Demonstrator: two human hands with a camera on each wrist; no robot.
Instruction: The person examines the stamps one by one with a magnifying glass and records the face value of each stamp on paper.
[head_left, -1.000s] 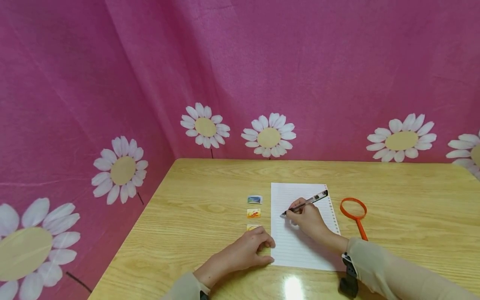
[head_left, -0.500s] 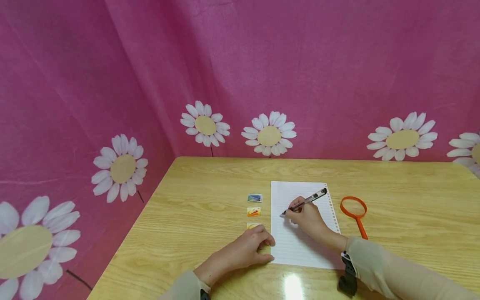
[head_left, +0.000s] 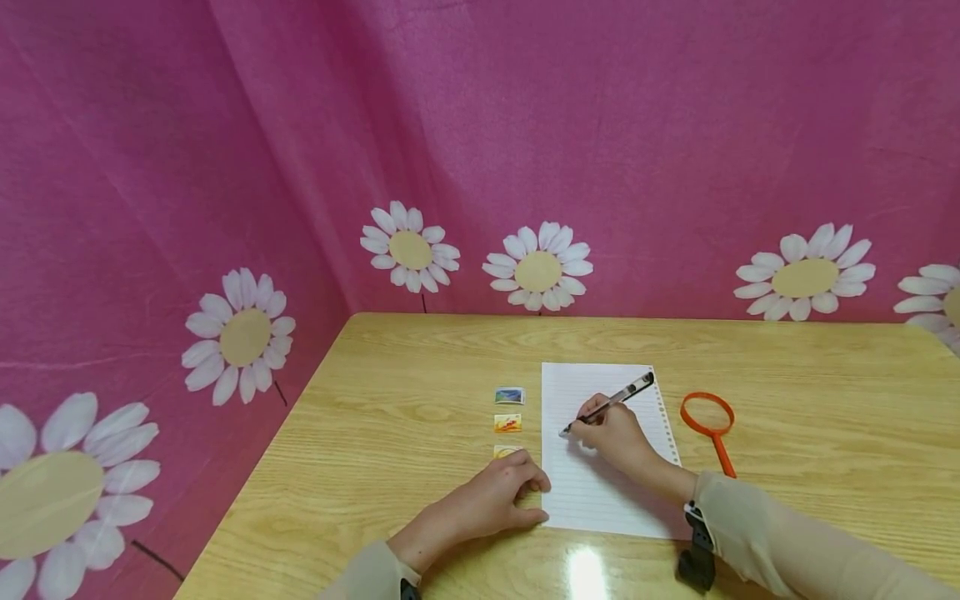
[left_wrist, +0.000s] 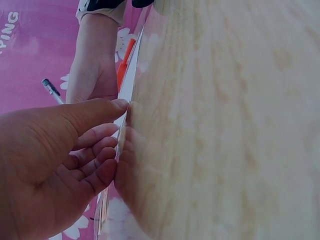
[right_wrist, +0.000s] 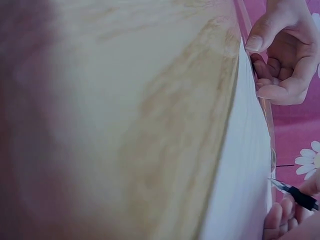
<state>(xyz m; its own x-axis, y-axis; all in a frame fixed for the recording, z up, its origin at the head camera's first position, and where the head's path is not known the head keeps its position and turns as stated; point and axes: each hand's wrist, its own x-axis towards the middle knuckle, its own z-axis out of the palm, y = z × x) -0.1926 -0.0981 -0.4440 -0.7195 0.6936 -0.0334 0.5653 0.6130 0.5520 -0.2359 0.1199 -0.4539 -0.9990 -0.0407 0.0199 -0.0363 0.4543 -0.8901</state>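
Observation:
A lined sheet of paper [head_left: 592, 379] with punched holes down its right edge lies on the table. My right hand [head_left: 618, 442] pinches a pen [head_left: 630, 388], its tip down at the left part of the sheet. In the right wrist view the pen's dark grip [right_wrist: 302, 198] and pointed tip show near the paper. At the sheet's left edge rests my left hand [head_left: 491, 500], thumb and fingertips touching there, fingers loosely bent with nothing held. Beside it on the left, three small picture cards stand in a column: blue [head_left: 510, 396], yellow-red [head_left: 507, 423] and a partly covered yellow one [head_left: 506, 451].
An orange magnifying glass [head_left: 723, 457] lies right of the sheet, close to the right forearm. The wooden table [head_left: 360, 433] ends at a pink curtain [head_left: 637, 150] with daisies behind and on the left. Each wrist wears a dark strap.
The pen shifts only very slightly within my right hand's writing grip, its tip staying at about the same spot. My left hand keeps its place. The head view has tipped a little.

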